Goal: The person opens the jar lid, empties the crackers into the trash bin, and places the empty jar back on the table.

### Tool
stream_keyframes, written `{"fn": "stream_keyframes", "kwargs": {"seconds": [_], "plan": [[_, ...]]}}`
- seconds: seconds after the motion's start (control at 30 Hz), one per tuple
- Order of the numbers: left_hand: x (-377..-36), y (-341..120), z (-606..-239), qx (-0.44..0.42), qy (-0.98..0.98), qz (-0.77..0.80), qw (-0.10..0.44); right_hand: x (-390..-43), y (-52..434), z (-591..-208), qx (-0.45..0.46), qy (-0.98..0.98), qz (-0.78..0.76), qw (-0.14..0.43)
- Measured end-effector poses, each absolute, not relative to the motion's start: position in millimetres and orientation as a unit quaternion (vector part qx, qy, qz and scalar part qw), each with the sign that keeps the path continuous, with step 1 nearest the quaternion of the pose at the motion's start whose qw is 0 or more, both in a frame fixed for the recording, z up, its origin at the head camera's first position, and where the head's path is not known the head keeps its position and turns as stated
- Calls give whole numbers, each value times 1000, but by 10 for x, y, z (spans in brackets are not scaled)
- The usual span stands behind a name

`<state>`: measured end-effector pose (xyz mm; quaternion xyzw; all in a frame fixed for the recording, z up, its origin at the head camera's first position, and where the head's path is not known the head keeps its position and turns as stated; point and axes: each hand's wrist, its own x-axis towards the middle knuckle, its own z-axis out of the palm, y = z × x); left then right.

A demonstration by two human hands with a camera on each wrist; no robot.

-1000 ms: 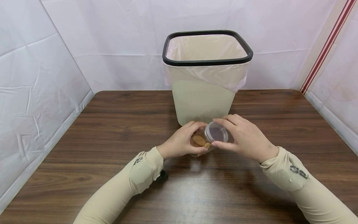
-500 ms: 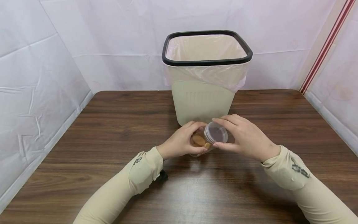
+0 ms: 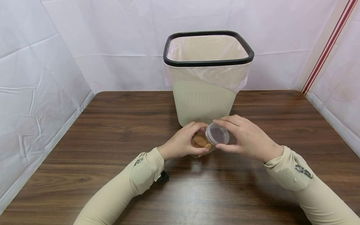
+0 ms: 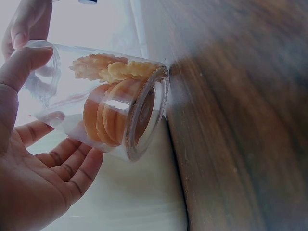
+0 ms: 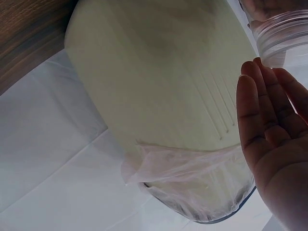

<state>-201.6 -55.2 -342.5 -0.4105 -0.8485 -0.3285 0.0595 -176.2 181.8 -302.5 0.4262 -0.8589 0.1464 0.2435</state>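
Observation:
A clear plastic jar (image 3: 200, 143) with brown cookies (image 4: 113, 108) inside lies tilted just above the wooden table (image 3: 112, 131), in front of the bin. My left hand (image 3: 198, 139) grips the jar's body, thumb (image 4: 21, 65) on top and fingers underneath. My right hand (image 3: 217, 133) pinches the clear round lid (image 3: 217, 133) at the jar's mouth between thumb and fingers. In the right wrist view the ridged lid edge (image 5: 284, 36) shows just past my fingers (image 5: 267, 120).
A cream waste bin (image 3: 206, 100) with a black rim (image 3: 208, 62) and a thin plastic liner (image 5: 192, 178) stands close behind my hands. White sheeting walls in the table on the left, back and right.
The jar and left hand stay where they were. My right wrist has shifted slightly to the right while its fingers keep hold of the lid.

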Motion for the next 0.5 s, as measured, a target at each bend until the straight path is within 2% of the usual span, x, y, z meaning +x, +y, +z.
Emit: {"fn": "stream_keyframes", "kwargs": {"seconds": [0.5], "plan": [[-2019, -552, -3422, -408, -850, -327, 56, -1774, 1838, -3015, 439, -854, 146, 237]]}}
